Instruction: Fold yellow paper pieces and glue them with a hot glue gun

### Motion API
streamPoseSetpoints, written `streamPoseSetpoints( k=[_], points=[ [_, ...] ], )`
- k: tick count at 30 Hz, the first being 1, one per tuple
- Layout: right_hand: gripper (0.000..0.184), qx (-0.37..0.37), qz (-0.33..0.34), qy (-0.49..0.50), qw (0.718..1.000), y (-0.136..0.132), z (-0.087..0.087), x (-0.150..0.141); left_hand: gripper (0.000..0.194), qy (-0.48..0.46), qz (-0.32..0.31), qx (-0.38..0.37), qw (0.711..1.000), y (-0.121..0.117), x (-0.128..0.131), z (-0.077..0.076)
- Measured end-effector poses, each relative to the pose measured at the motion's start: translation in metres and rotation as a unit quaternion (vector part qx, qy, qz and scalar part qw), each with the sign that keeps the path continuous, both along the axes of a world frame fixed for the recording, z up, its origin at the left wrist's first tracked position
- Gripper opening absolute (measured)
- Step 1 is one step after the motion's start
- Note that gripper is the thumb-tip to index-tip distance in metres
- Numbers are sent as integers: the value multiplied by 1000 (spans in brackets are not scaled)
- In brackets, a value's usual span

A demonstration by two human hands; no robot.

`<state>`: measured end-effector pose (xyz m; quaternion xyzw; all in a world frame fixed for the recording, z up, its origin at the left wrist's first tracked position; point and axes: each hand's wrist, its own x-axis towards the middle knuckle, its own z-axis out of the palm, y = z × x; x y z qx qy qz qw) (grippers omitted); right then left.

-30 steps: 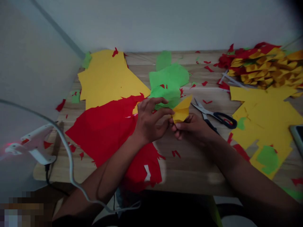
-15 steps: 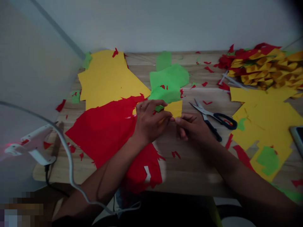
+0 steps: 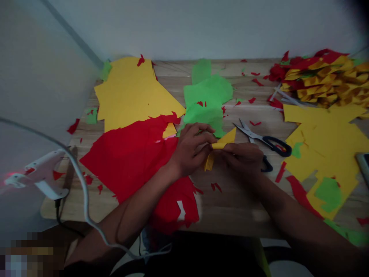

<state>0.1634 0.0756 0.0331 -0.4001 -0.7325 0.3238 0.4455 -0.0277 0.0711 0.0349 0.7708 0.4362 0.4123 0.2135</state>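
Beside open scissors [image 3: 253, 135] and red sheet [image 3: 129, 154], left fingers [image 3: 205, 137] and right fingers [image 3: 246, 149] tight on folded yellow piece [image 3: 219, 146], green paper [image 3: 205, 92] beyond.

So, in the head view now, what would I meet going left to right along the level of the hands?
White glue gun, red sheet, left hand, yellow folded piece, right hand, scissors, flat yellow paper.

The yellow piece [image 3: 222, 146], a flat sheet 0.5 s ago, is now bent into a narrow band, 1 point rising toward the scissors [image 3: 253, 135], 1 end jutting away from them. The right hand [image 3: 245, 156] has curled its fingers and covers more of the scissors' nearer handle. The left hand [image 3: 192, 149] sits slightly closer to the scissors' tips, baring more of a yellow patch [image 3: 169, 130] well left of them.
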Motion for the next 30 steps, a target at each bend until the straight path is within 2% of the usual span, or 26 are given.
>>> streamPoseSetpoints(
  k=[3, 10, 16, 22, 27, 30],
  points=[
    [24, -7, 10, 3, 1000, 1, 0, 1, 17, -8, -11, -10, 1000, 1, 0, -1],
    [29, -23, -5, 9, 1000, 5, 0, 1, 16, -5, -19, 31, 999, 3, 0, -1],
    [23, -2, 11, 36, 999, 10, -7, 3, 19, -13, -40, 7, 999, 5, -1, 0],
    [14, -22, 30, 65, 997, 12, -7, 2, 21, -19, -37, 18, 999, 8, 0, -7],
    [19, 25, 26, 45, 998, 13, -3, 1, 24, -20, -45, 20, 999, 8, 0, -12],
    [18, 25, 27, 53, 998, 12, -5, 1, 20, -21, -34, 26, 999, 9, -1, -15]
  ],
)
